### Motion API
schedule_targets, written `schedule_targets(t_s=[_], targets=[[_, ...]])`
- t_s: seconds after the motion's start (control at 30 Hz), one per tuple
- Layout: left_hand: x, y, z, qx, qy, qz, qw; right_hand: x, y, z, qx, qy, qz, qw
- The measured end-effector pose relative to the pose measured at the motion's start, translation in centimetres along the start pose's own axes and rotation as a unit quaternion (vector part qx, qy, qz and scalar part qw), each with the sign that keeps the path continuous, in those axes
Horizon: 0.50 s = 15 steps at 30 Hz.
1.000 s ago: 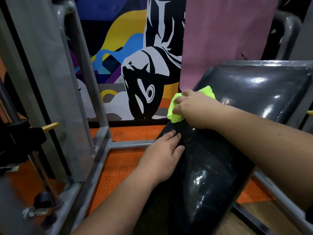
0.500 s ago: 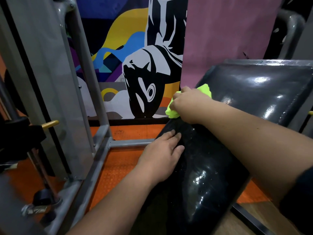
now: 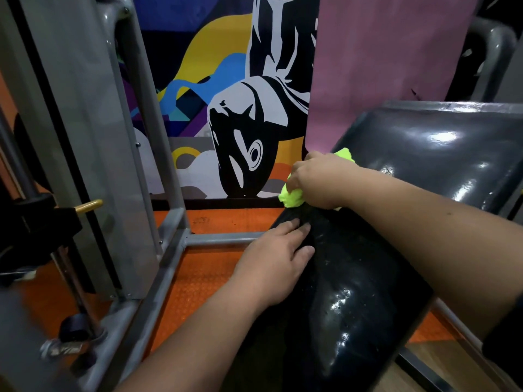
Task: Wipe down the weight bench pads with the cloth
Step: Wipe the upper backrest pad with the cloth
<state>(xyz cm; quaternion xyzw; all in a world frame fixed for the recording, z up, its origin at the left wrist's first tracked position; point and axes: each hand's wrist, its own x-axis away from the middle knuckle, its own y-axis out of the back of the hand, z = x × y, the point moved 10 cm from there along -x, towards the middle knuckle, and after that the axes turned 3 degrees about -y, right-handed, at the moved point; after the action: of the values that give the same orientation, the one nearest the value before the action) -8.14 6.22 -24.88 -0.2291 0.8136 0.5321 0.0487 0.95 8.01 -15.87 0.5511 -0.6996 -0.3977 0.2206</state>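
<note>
Two black glossy pads show. The near pad [image 3: 353,301] runs from the lower frame up to the fingers of both hands; the far pad [image 3: 441,154] lies beyond the right hand's fingers, tilted up and to the right, with light glinting on it. Left of the fingers stands one grey steel frame [image 3: 85,137], its low crossbar passing just behind the left fingertips. Beyond all the fingers hangs one mural [image 3: 226,108], and beside it one pink panel [image 3: 382,66]. An orange floor [image 3: 198,278] lies below and left of the left hand.

Two bare hands are in view. The left hand [image 3: 278,265] lies flat on the near pad's left edge, fingers [image 3: 294,226] stretched out together, palm down, gripping nothing. The right hand [image 3: 319,179] is curled closed around one bright green cloth [image 3: 290,197], pressing it at the seam where the near pad meets the far one. The cloth bulges out under the right fingers on their left side, and one small tuft shows past the knuckles on the far side; the rest is hidden in the fist. The cloth sits just beyond the left fingertips, apart from them. One yellow pin [image 3: 89,206] juts out well to the left of both hands.
</note>
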Motion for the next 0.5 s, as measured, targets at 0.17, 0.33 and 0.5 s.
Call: schedule_targets(t_s=[0.17,0.33,0.5], targets=[[1.0,-0.6,1.2,0.051,0.014,0.011,0.999,-1.4,0.5,1.9,0.031,-0.038,-0.009,0.999],[4.2,-1.3,3.1,0.065,0.065,0.054,0.994,-0.5,-0.1,0.9,0.008,-0.012,0.004,1.0],[5.6,-4.1,4.0,0.059,0.085,0.147,0.984,-1.4,0.1,2.4,0.014,-0.025,0.018,0.999]])
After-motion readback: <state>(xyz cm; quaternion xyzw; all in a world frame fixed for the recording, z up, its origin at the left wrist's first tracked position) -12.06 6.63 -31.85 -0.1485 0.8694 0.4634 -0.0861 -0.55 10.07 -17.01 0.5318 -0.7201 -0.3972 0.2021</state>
